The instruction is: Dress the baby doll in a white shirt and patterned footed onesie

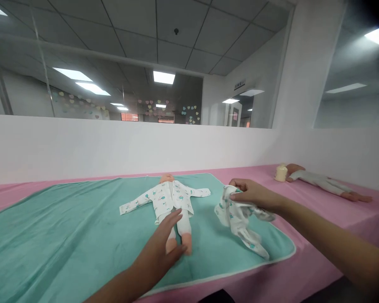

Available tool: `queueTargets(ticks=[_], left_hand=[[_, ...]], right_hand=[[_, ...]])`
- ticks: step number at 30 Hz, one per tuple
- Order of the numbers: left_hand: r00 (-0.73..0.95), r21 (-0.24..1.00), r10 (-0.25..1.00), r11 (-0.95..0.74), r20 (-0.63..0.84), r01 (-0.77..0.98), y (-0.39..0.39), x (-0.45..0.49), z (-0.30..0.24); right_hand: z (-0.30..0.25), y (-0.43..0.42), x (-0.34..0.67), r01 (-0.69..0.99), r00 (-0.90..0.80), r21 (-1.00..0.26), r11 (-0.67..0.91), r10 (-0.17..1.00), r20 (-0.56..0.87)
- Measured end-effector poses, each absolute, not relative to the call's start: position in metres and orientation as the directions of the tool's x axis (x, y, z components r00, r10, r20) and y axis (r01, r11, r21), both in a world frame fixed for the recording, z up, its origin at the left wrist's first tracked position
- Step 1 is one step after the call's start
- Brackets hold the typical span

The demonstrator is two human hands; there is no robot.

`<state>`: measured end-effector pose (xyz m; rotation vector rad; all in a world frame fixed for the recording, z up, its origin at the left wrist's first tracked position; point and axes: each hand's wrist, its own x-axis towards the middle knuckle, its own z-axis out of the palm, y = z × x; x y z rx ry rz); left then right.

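A baby doll [186, 237] lies on its back on a green blanket [82, 227], its head at the far end and its bare feet toward me. It wears a white printed jacket [164, 198] with the sleeves spread out, over white leggings. Over the doll's legs my left hand [161, 244] is held with fingers apart and nothing in it; whether it touches them I cannot tell. To the doll's right, my right hand [249, 194] pinches a pair of white printed baby pants [240, 223] by the top. Their lower part hangs down over the blanket.
Pink cloth [322, 223] covers the table beneath the blanket. At the far right lies a second doll [318, 182] in light clothes, with a cream-coloured bottle [281, 173] by its head. A white wall [113, 147] with windows above runs along the back.
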<state>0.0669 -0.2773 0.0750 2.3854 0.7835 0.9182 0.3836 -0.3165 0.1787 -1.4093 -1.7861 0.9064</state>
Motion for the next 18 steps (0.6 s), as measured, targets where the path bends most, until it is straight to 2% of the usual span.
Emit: queueTargets(ticks=[1, 3, 5, 6, 9, 12, 14, 15, 17, 18], left_hand=[[0.604, 0.730, 0.699, -0.629, 0.382, 0.267, -0.285, 0.076, 0.093], [0.651, 0.889, 0.681, -0.458, 0.335, 0.023, -0.299, 0.092, 0.128], [0.732, 0.930, 0.580, -0.290, 0.359, -0.226, -0.312, 0.100, 0.158], [0.780, 0.941, 0.527, -0.193, 0.337, -0.277, -0.317, 0.100, 0.168], [0.865, 0.959, 0.452, 0.062, 0.220, -0.276, -0.329, 0.090, 0.179], [0.878, 0.949, 0.461, 0.198, 0.130, -0.245, -0.337, 0.072, 0.168], [0.882, 0.963, 0.470, 0.214, 0.049, -0.167, -0.341, 0.060, 0.156], [0.879, 0.982, 0.478, 0.169, -0.001, -0.090, -0.341, 0.055, 0.150], [0.859, 0.987, 0.502, -0.062, -0.095, 0.146, -0.341, 0.047, 0.138], [0.850, 0.936, 0.513, -0.224, -0.124, 0.272, -0.340, 0.042, 0.133]], right_hand=[[0.193, -0.328, 0.365, 0.437, -0.247, -0.876, 0.202, 0.964, 0.100], [0.216, -0.349, 0.331, 0.333, -0.353, -0.907, 0.258, 0.926, 0.133], [0.228, -0.366, 0.306, 0.252, -0.468, -0.918, 0.307, 0.869, 0.162], [0.229, -0.374, 0.297, 0.205, -0.523, -0.922, 0.330, 0.833, 0.181], [0.217, -0.389, 0.282, 0.066, -0.613, -0.948, 0.312, 0.763, 0.208], [0.190, -0.392, 0.282, 0.048, -0.633, -0.985, 0.168, 0.768, 0.100], [0.172, -0.388, 0.286, 0.159, -0.652, -0.982, 0.099, 0.757, -0.029], [0.164, -0.385, 0.288, 0.257, -0.664, -0.962, 0.098, 0.741, -0.102], [0.150, -0.379, 0.294, 0.503, -0.652, -0.846, 0.179, 0.721, -0.235], [0.143, -0.377, 0.297, 0.618, -0.620, -0.747, 0.246, 0.737, -0.270]])
